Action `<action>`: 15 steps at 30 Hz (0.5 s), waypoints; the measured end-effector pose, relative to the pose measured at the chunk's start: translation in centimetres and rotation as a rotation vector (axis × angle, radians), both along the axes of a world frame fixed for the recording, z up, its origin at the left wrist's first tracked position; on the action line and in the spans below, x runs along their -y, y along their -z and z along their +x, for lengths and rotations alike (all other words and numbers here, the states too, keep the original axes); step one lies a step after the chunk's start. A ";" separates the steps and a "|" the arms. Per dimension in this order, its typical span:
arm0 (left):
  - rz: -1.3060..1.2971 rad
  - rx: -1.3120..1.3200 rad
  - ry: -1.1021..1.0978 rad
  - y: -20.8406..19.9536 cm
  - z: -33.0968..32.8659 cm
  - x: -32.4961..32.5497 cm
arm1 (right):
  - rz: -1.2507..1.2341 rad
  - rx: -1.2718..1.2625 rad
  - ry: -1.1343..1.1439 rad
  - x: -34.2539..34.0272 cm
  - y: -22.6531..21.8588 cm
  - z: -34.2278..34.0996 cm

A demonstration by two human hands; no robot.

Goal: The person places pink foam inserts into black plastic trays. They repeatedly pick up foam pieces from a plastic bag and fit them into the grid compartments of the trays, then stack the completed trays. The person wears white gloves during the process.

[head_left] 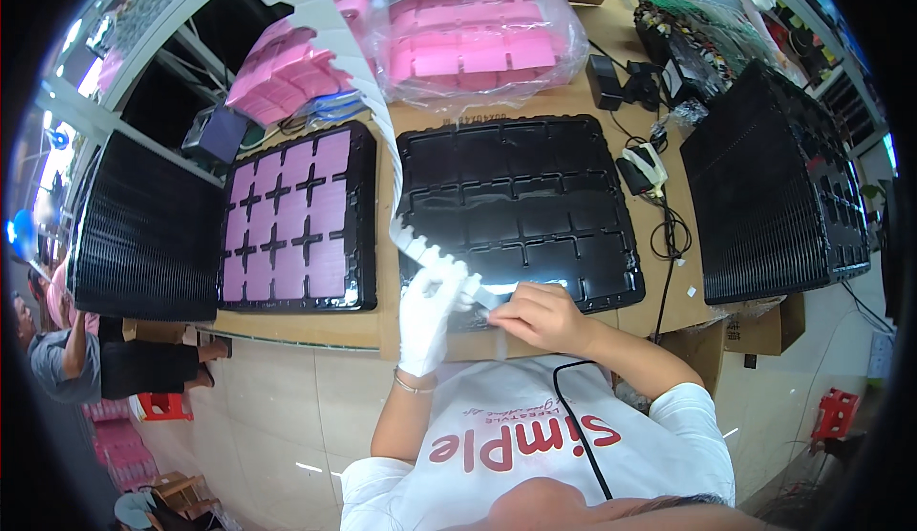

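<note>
A long white strip with notched, comb-like edges [413,244] runs from the far left of the table toward me. My left hand [425,316], in a white glove, is closed around its near end. My bare right hand [540,319] pinches the strip's tip just right of the glove. Both hands are over the front edge of a black plastic tray [516,211] with several shallow compartments. Left of the strip lies another black tray [361,235], its compartments filled with pink-purple pieces [330,206].
Tall stacks of black trays stand at the left [143,230] and right [764,197]. Behind are pink pieces in a clear bag [478,39] and a loose pink stack [282,73]. Adapters [604,82] and black cables [673,235] lie at the right. A person [72,354] is at the far left.
</note>
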State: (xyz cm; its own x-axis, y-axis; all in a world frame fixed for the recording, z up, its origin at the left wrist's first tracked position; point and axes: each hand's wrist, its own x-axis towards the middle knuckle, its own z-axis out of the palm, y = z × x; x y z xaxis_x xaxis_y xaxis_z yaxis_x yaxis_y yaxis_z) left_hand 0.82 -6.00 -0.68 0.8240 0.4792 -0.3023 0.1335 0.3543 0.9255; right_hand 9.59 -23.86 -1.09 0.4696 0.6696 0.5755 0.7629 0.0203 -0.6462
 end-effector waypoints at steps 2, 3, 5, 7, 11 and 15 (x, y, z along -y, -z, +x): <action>0.067 0.004 -0.070 0.1 0.4 -0.2 | -0.008 -0.105 -0.042 0.6 -1.0 2.4; 0.053 0.014 -0.099 0.0 0.5 -0.4 | -0.050 -0.214 0.085 0.9 -1.5 4.9; 0.048 0.021 -0.100 0.9 0.5 -0.9 | -0.057 -0.421 0.295 2.2 -0.9 12.5; 0.048 0.020 -0.064 1.0 0.7 -0.5 | -0.258 -0.345 0.472 3.7 0.1 20.3; 0.079 -0.009 -0.037 0.4 1.0 0.0 | -0.484 -0.297 0.521 3.3 3.3 27.9; 0.076 -0.038 -0.033 0.3 1.0 0.0 | -0.593 -0.063 0.557 3.0 5.2 29.9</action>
State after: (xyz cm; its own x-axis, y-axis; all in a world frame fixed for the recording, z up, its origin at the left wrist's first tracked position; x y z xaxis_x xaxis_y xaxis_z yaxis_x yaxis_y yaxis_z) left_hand 1.79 -5.96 -0.97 0.7959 0.5289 -0.2946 0.1581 0.2882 0.9444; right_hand 39.50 -26.90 -6.25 0.8429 0.5137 0.1599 0.5223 -0.7102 -0.4721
